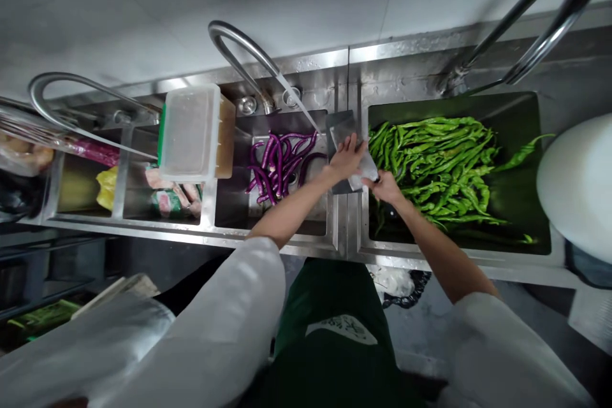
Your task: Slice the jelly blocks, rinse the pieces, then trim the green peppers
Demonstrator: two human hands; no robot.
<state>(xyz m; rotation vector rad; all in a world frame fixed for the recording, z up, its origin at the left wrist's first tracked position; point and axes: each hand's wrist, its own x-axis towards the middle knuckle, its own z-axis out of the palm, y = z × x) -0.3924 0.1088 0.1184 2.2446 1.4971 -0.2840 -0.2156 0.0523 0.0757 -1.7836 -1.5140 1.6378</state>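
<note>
My left hand [347, 156] lies with its fingers flat on the blade of a broad cleaver [342, 127] held over the divider between two sink basins. My right hand [385, 186] is closed around the cleaver's handle end, which is mostly hidden. A tap [248, 54] runs a thin stream of water onto the blade. Purple eggplants [280, 162] lie in the middle basin to the left of my hands. A heap of long green peppers [440, 162] fills the right basin.
A clear plastic lidded box [194, 131] sits across the sink rim at left. Packaged food [169, 197] and a yellow bag [109, 186] lie in the left basins. A second tap [530, 19] arches over the right basin. A white round object [578, 185] stands at far right.
</note>
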